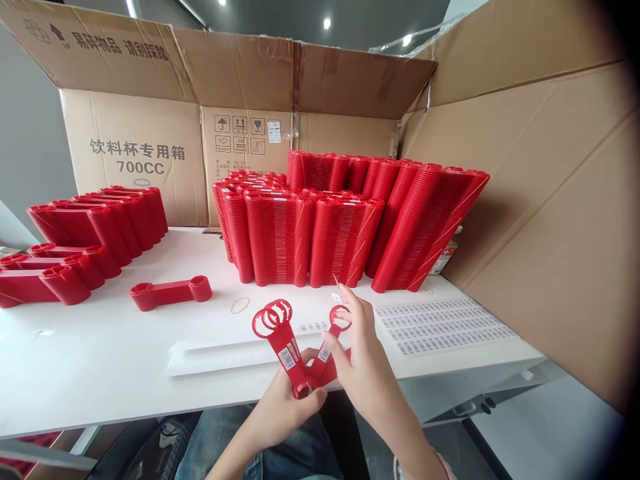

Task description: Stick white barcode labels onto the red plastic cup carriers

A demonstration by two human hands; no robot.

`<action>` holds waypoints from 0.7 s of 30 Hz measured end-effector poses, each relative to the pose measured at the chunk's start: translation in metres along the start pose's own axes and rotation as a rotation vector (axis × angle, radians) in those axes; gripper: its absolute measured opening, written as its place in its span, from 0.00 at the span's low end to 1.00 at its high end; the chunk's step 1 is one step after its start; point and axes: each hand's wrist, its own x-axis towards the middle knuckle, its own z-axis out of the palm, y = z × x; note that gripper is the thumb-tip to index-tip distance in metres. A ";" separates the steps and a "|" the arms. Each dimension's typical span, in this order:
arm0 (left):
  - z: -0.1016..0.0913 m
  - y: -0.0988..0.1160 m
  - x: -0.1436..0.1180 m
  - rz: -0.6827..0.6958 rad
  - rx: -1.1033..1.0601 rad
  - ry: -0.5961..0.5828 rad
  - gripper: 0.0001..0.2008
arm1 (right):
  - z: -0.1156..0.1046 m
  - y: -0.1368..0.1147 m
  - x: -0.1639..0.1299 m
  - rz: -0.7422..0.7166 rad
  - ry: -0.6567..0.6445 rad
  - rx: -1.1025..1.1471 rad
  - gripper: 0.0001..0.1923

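Observation:
My left hand (pixel 287 405) is closed around the lower ends of several flat red plastic strips with ring-shaped ends (pixel 284 343), which fan out upward. White barcode labels (pixel 287 358) show on the strips. My right hand (pixel 364 353) is at the right-hand strip (pixel 336 330), thumb by its barcode label and fingers at its ring. Its index finger points up, and a small white label (pixel 337 297) shows close to that fingertip. Whether the label sticks to the finger is hard to make out.
Stacks of red strips (pixel 277 240) stand at the table's back, more stacks (pixel 105 233) at left. A smaller stack (pixel 170 292) lies nearer, beside a rubber band (pixel 240 305). Label sheets (pixel 445 325) lie right, white backing paper (pixel 220 357) in front. Cardboard walls (pixel 145 153) enclose the back and right.

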 end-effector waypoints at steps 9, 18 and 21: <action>0.014 0.019 -0.001 0.115 0.138 -0.052 0.12 | 0.012 -0.015 -0.005 -0.071 -0.031 0.097 0.30; 0.018 0.029 0.002 0.139 0.104 -0.052 0.16 | 0.015 -0.022 -0.005 -0.222 -0.084 0.036 0.30; 0.018 0.027 0.004 0.118 0.042 -0.012 0.17 | 0.018 -0.020 -0.004 -0.291 -0.018 -0.048 0.30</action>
